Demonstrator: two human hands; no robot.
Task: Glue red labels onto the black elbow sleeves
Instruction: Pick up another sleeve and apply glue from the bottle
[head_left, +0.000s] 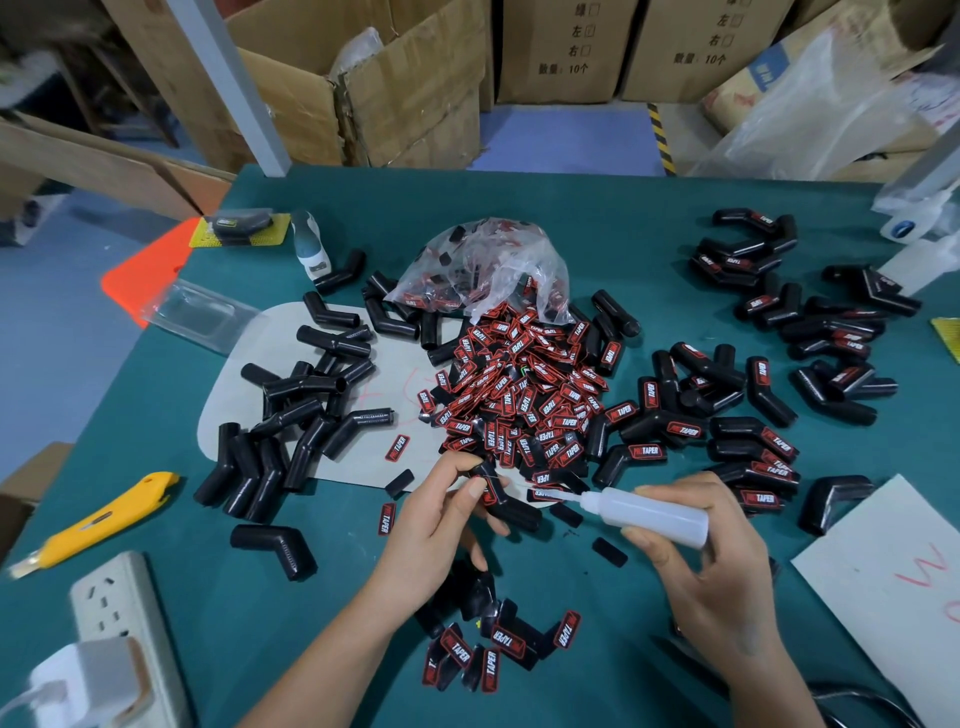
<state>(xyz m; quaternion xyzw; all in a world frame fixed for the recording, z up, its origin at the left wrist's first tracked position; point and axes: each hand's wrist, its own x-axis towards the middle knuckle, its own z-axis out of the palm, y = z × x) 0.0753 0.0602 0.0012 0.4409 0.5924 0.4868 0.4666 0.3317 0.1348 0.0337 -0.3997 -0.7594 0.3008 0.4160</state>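
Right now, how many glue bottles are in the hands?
1: the glue bottle is gripped by the right hand, nozzle aimed at the sleeve held in the left hand.

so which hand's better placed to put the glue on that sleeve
Right. The right hand already grips the glue bottle, nozzle aimed at the elbow sleeve, which the left hand holds.
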